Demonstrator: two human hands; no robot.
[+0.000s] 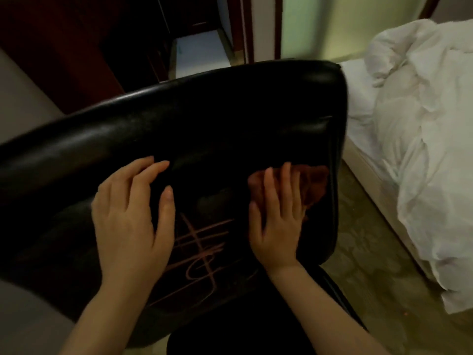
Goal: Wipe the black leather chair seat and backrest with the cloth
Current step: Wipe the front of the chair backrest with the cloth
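The black leather chair backrest (204, 119) fills the view, a white duvet (422, 149) lying to its right; the left hand (133, 216) rests flat on the leather, fingers straight. The right hand (277, 221) presses the reddish-brown cloth (312, 185) flat against the backrest near its right edge.

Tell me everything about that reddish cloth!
The cloth is reddish-brown, soft and crumpled. It lies pressed flat against the black leather chair, near its right edge. The right hand rests on it with straight fingers, covering its left part; the left hand is apart from it, on the chair.
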